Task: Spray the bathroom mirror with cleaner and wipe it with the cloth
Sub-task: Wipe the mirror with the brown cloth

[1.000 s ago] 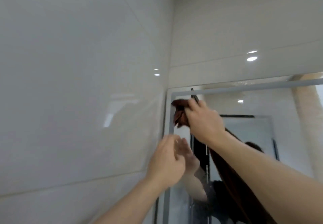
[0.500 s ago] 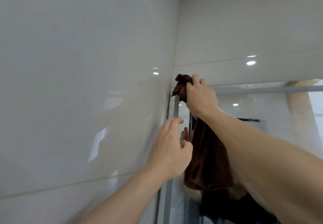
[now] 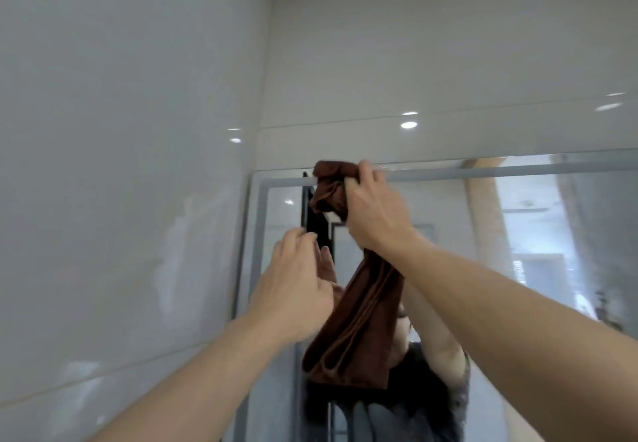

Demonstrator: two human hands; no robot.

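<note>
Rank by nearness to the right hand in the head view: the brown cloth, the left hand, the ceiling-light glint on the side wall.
1. brown cloth: gripped in the right hand.
2. left hand: lower left, by the mirror's edge.
3. light glint: far left, on the side wall.

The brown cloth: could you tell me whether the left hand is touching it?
Cannot tell. In the head view the left hand overlaps the brown cloth hanging from the right hand, hiding any contact.
</note>
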